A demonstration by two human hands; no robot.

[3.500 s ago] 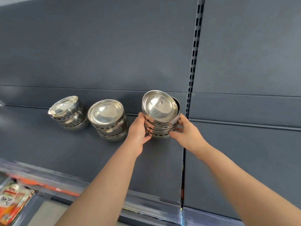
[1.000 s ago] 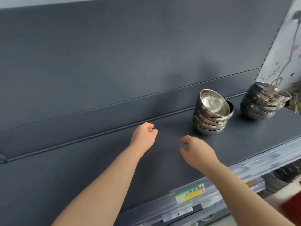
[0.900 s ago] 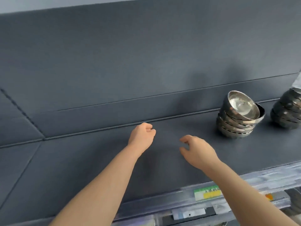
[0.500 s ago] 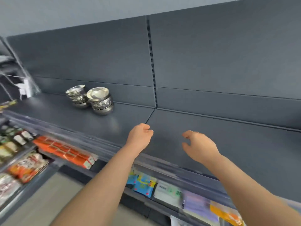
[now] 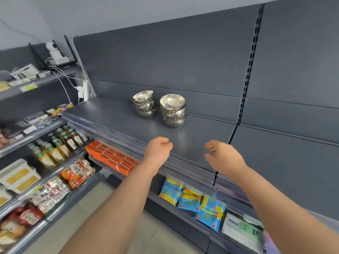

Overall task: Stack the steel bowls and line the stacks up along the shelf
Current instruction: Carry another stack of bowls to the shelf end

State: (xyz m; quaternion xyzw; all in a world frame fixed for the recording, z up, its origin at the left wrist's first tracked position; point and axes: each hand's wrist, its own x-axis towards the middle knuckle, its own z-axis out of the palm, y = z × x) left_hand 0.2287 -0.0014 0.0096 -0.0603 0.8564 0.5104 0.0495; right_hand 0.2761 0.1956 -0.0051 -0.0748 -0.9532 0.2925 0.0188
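Both hands are hanging empty near the frame's centre, the left hand (image 5: 159,150) loosely curled, the right hand (image 5: 222,157) half-spread, above the shelf (image 5: 113,116) edge. Two bowl stacks are sitting well beyond them, just above centre: the left stack (image 5: 145,104) and the right stack (image 5: 173,111), close together. Reaching in carelessly is risking a knock; either tall stack could topple and roll off onto the bottles (image 5: 60,145) below.

We're in a small shop. Dark grey retail shelf (image 5: 183,136) with slotted upright (image 5: 248,70) and clear price-label rail (image 5: 128,142) along its front edge. Lower tiers hold packaged goods: orange packs (image 5: 111,158), blue-yellow snack packets (image 5: 192,198), bottled drinks (image 5: 60,143), noodle bags (image 5: 77,171). Steel bowl stacks (image 5: 172,110) sit near the shelf's back edge like stock.
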